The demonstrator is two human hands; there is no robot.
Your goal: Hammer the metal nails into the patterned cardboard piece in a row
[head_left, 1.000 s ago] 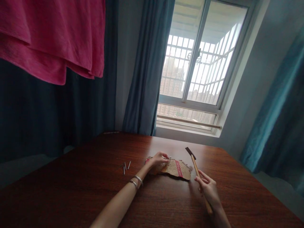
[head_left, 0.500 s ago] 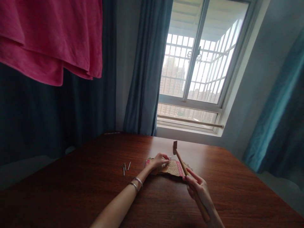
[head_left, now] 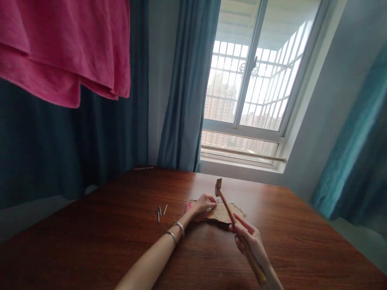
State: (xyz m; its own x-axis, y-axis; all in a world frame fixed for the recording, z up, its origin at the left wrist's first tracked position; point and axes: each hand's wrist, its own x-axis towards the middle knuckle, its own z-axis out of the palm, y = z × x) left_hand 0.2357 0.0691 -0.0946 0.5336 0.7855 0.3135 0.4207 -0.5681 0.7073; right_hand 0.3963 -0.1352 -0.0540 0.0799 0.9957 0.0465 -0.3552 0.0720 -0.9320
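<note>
My left hand (head_left: 206, 203) is closed in a pinch over a tan piece of leather or card (head_left: 224, 213), which has pink bands and many small dark dots or holes. Thin upright metal rods (head_left: 217, 202) show right at its fingertips; their lower ends are hard to make out. Wrapped round a wooden handle, my right hand (head_left: 249, 237) grips a hammer (head_left: 226, 207). The hammer's head is raised above the piece, close to the metal rods and, as far as I can tell, apart from them.
Several loose metal rods (head_left: 161, 212) lie on the brown wooden table (head_left: 105, 241), left of the patterned piece. Behind the table are a blue curtain (head_left: 184, 100) and a barred window (head_left: 248, 88). A pink cloth (head_left: 69, 48) hangs at upper left.
The hammer's head has shifted slightly left, towards the upright rods, and my right hand has moved a little left with it. My left hand keeps its place on the piece.
</note>
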